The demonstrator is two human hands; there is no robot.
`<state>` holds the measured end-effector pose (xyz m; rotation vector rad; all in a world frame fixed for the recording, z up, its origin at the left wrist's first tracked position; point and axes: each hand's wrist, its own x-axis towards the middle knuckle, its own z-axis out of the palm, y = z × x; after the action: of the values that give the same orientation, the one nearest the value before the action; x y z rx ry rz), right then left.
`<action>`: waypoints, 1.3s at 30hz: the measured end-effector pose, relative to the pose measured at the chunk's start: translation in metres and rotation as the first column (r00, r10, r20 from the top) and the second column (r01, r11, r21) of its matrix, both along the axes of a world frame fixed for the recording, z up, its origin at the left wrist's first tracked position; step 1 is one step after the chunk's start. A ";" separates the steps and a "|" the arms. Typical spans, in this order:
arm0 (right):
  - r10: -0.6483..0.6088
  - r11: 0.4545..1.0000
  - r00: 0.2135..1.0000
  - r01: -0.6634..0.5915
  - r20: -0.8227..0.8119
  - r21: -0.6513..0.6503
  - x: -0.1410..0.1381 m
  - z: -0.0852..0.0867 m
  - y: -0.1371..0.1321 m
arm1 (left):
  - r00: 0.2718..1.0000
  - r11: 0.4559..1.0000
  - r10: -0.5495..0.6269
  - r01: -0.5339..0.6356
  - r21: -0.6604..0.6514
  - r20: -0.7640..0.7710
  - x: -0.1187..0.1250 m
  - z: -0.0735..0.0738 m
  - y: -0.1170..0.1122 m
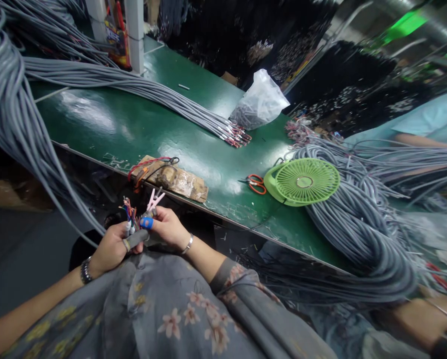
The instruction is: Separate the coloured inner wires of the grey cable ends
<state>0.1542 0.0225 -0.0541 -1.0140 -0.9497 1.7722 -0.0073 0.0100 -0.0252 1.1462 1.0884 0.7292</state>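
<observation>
My left hand (113, 248) is closed around the ends of several grey cables. White sleeves and a tuft of thin coloured wires (129, 212) stand up out of it. One finger wears a grey cover. My right hand (171, 227), with a blue wrap (146, 222) on the thumb, is closed beside the wires. A small pale-pink forked piece (155, 199) sticks up from its fingers; its exact kind is unclear. Both hands are just in front of the bench edge, above my lap. The fingertips partly hide where hands and wires meet.
On the green bench (96, 134) lie a taped wooden block (182, 184), orange-handled scissors (256, 183), a green fan (305, 182) and a clear bag (260, 102). Grey cable bundles (141, 89) cross the bench; coiled cables (358, 224) lie right. A co-worker's sleeve (428, 117) shows at right.
</observation>
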 end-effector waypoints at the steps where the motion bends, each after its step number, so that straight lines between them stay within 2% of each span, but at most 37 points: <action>1: -0.012 1.000 1.000 0.012 -0.002 0.001 0.001 -0.001 0.000 | 0.999 0.999 0.047 -0.047 -0.015 0.014 0.001 0.000 -0.001; 4: -0.023 1.000 1.000 0.023 -0.014 0.011 0.003 -0.003 0.000 | 0.974 0.977 0.199 -0.188 -0.099 0.105 0.003 -0.004 -0.003; 7: 0.009 0.999 0.999 -0.007 -0.034 0.042 0.005 -0.007 0.001 | 0.939 0.955 0.281 -0.252 -0.159 0.197 0.003 -0.007 -0.003; 12: -0.007 0.998 0.998 0.011 -0.058 0.056 0.003 -0.010 0.004 | 0.924 0.954 0.278 -0.233 -0.190 0.261 0.002 -0.009 -0.001; 16: -0.019 0.999 0.999 0.020 -0.031 0.044 -0.002 -0.006 0.005 | 0.959 0.973 0.166 -0.122 -0.197 0.229 0.002 -0.008 0.000; 18: -0.029 0.999 0.999 0.030 -0.018 0.043 -0.004 -0.005 0.005 | 0.966 0.976 0.145 -0.105 -0.188 0.212 0.002 -0.008 -0.001; 21: -0.059 0.998 0.998 0.059 -0.032 0.011 -0.004 -0.012 0.004 | 0.952 0.962 0.253 -0.228 -0.152 0.172 0.003 -0.009 -0.004; 23: -0.071 0.996 0.995 0.067 -0.071 -0.056 -0.002 -0.019 0.004 | 0.927 0.935 0.346 -0.327 -0.138 0.144 0.003 -0.010 -0.006; 25: -0.098 0.988 0.988 0.082 -0.120 -0.132 0.002 -0.025 0.005 | 0.910 0.917 0.394 -0.378 -0.128 0.130 0.003 -0.011 -0.008; 28: -0.147 0.975 0.979 0.121 -0.139 -0.186 0.007 -0.027 0.007 | 0.905 0.913 0.405 -0.393 -0.109 0.129 0.003 -0.010 -0.009; 35: -0.123 0.992 0.985 0.117 -0.117 -0.055 0.005 -0.019 0.022 | 0.927 0.936 0.348 -0.334 -0.112 0.141 0.011 -0.003 -0.003; 39: -0.131 0.990 0.974 0.117 -0.186 -0.085 0.003 -0.019 0.024 | 0.924 0.933 0.355 -0.342 -0.112 0.141 0.015 -0.002 -0.001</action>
<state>0.1571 0.0466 -0.0728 -0.9096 -0.6920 1.7739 0.0079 0.0095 -0.0277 0.8125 1.1893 1.0250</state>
